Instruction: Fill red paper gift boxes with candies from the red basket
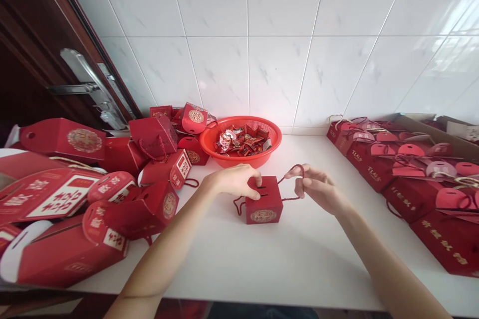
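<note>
A small red box (264, 207) with two slots in its top stands on the white table, a gold round print on its front. My left hand (241, 181) rests on the top, thumb and fingertips pressed at the slots. A dark red cord loop (290, 199) comes out of the box's right side, and my right hand (314, 187) pinches it beside the box. Another cord loop (238, 205) hangs free at the left side.
An orange basket (239, 160) of wrapped sweets stands behind the box. Red boxes (71, 244) are piled at the left, near a dark door (26, 35). Rows of red boxes (404, 194) line the right side. A tiled wall (277, 60) rises behind.
</note>
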### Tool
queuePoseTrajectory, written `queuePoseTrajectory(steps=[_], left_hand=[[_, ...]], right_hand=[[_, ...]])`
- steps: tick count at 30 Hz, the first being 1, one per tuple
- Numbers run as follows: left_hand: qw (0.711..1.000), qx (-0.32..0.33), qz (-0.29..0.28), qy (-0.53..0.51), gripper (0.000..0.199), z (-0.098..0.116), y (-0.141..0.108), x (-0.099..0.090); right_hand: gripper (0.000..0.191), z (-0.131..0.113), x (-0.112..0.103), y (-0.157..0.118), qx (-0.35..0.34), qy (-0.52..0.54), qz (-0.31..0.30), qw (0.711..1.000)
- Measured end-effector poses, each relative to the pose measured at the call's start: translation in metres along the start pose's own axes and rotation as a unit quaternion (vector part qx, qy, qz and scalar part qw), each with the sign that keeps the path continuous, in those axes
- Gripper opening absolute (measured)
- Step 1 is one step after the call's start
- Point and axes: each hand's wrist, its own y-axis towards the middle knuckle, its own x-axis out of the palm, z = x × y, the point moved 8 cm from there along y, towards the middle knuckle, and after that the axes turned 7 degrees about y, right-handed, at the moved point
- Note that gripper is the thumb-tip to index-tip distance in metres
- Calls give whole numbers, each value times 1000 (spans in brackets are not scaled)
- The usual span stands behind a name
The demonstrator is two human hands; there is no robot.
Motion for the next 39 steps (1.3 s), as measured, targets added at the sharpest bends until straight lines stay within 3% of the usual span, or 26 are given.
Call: queuePoseTrajectory(steps=[6,9,12,15,19,22,28,34,37,39], left_hand=[[999,25,40,-6,42,17,2,-1],[997,42,61,-13,41,21,1,-5],[994,49,86,-47,50,20,-5,-14],[980,79,98,-151,54,21,-16,-25],[933,156,89,-313,59,33,-28,-34],[903,185,93,-377,59,43,-32,-35],[879,193,112,-422,59,56,-38,-34],[854,212,164,-446,55,59,-42,-41],[848,218,182,-448,55,62,-41,-41],[850,229,185,-436,54,68,-41,-40]], right_hand=[[29,15,24,1,6,-238,-28,971],[29,21,30,3,8,-298,-26,954],[26,21,29,4,13,-313,-11,950],[24,20,30,6,23,-329,-13,944],[22,12,34,10,30,-362,-15,931],[15,-2,38,16,30,-386,3,922],[17,-37,51,30,9,-341,24,940],[18,-54,64,31,24,-298,7,954],[16,-58,68,32,6,-321,7,947],[11,-58,66,34,-12,-373,33,927]])
